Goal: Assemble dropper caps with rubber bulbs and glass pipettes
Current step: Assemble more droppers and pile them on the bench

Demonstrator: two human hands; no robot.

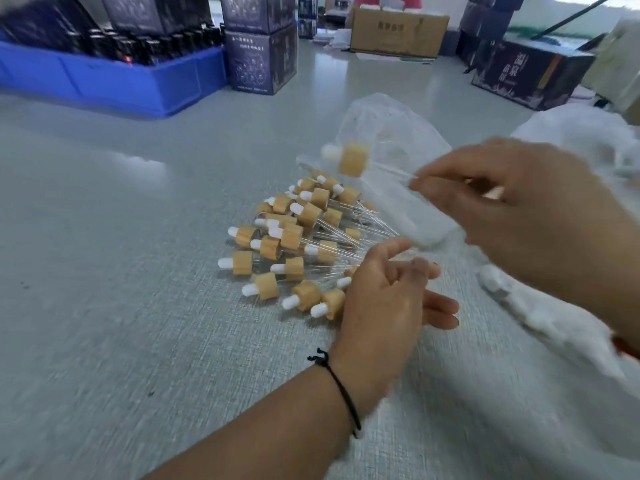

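A pile of several assembled droppers [294, 244] lies on the grey table [121, 271]; each has a tan wooden cap, a white rubber bulb and a thin glass pipette. My right hand [519, 209] pinches one assembled dropper [349, 158] by the tip of its glass pipette and holds it in the air above the pile, blurred by motion. My left hand [388, 299] hovers just right of the pile, fingers loosely curled and apart, holding nothing.
A clear plastic bag [398, 161] lies behind the pile. White wrapping [554, 323] covers the right side. A blue bin [114, 77] of dark bottles stands at the back left, next to dark printed boxes [261, 60] and a brown carton [398, 31].
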